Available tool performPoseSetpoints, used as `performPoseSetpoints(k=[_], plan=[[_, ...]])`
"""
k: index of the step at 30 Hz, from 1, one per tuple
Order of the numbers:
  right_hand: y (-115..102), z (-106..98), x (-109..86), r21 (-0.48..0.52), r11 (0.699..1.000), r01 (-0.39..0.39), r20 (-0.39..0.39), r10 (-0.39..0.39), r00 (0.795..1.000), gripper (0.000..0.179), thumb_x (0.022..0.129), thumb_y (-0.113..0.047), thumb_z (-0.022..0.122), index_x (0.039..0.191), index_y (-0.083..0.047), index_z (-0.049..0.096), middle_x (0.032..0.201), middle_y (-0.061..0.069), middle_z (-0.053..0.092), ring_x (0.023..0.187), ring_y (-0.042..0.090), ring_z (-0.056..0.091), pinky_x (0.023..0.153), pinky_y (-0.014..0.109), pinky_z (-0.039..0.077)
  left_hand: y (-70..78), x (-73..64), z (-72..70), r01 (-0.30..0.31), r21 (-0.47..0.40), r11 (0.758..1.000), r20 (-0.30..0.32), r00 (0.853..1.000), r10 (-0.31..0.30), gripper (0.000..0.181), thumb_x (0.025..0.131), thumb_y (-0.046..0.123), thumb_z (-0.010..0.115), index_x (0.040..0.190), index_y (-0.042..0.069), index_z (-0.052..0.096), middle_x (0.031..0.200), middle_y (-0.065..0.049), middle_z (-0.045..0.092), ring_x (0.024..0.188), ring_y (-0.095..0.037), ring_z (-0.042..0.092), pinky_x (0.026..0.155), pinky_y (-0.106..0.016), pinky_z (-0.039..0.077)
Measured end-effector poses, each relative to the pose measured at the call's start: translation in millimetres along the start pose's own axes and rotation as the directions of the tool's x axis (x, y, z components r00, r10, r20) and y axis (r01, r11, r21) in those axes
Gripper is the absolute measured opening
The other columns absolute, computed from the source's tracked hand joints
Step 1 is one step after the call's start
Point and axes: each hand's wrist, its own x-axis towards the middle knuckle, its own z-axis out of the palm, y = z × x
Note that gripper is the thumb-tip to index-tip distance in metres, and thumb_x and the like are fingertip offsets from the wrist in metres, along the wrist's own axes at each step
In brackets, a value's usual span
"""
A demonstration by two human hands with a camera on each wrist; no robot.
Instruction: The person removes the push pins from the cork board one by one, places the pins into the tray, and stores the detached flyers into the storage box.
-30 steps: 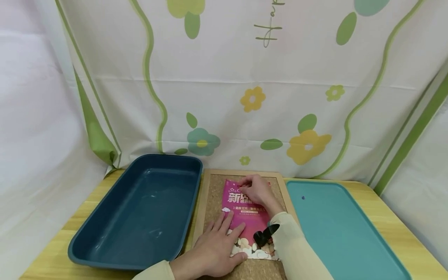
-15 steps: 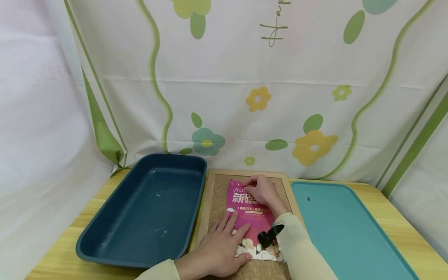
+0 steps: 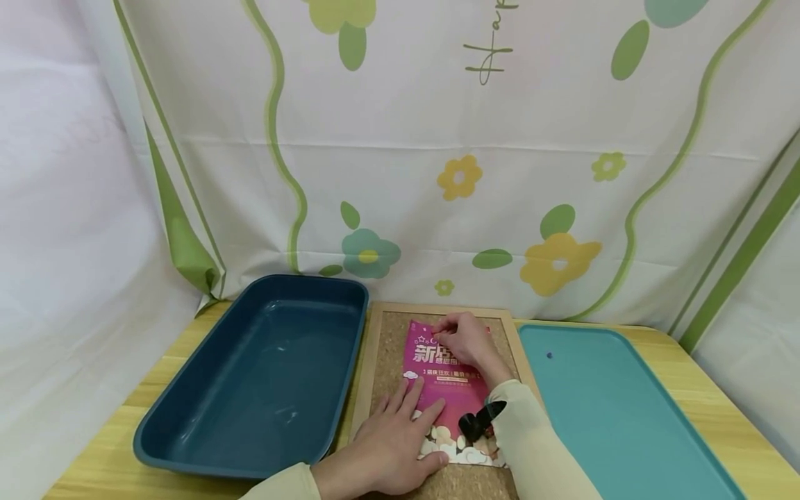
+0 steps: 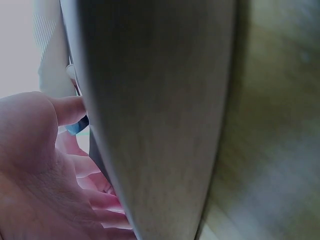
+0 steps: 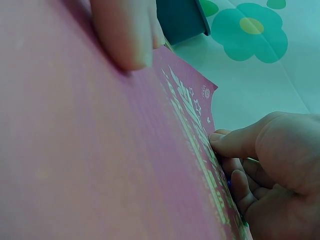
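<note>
The pink paper flyer [image 3: 445, 389] lies on the wood-framed cork board [image 3: 387, 347]. The left hand [image 3: 390, 444] should press flat-fingered near; the right hand [image 3: 465, 340], fingers curled, pinches something tiny at the flyer's far edge.

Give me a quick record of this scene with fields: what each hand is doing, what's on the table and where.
Left hand: flat, fingers straight, pressing the lower left part of the pink printed paper flyer
Right hand: fingers curled at the flyer's top edge, seemingly pinching something small, hidden
Under flyer: wooden-framed cork board
Left of board: deep dark blue plastic tub
Right of board: shallow teal plastic tray, with a small dark blue dot
Backdrop: white cloth with flowers
</note>
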Motion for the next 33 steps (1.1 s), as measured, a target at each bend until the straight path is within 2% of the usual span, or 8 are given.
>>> performPoseSetpoints(k=[21, 33], plan=[[-1.0, -1.4, -3.4, 0.0, 0.999, 0.052, 0.008, -0.052, 0.999, 0.007, 0.098, -0.018, 0.076, 0.092, -0.018, 0.078, 0.089, 0.002, 0.071, 0.082, 0.017, 0.062, 0.074, 0.031, 0.048, -1.2, -0.4, 1.4, 0.001, -0.017, 1.0, 0.0, 1.0, -0.001, 0.074, 0.099, 0.064, 0.061, 0.164, 0.038, 0.039, 0.179, -0.006, 0.021, 0.166, -0.038, 0.018, 0.127, -0.066, 0.03], [1.1, -4.6, -6.4, 0.044, 0.997, 0.064, 0.001, -0.064, 0.998, 0.006, 0.1, -0.016, 0.073, 0.097, -0.016, 0.079, 0.097, 0.003, 0.074, 0.089, 0.017, 0.065, 0.08, 0.035, 0.053, -0.9, 1.0, 2.6, -0.011, -0.017, 1.0, -0.003, 1.0, 0.011, 0.074, 0.098, 0.064, 0.061, 0.164, 0.037, 0.04, 0.179, -0.006, 0.021, 0.166, -0.038, 0.019, 0.126, -0.067, 0.031]])
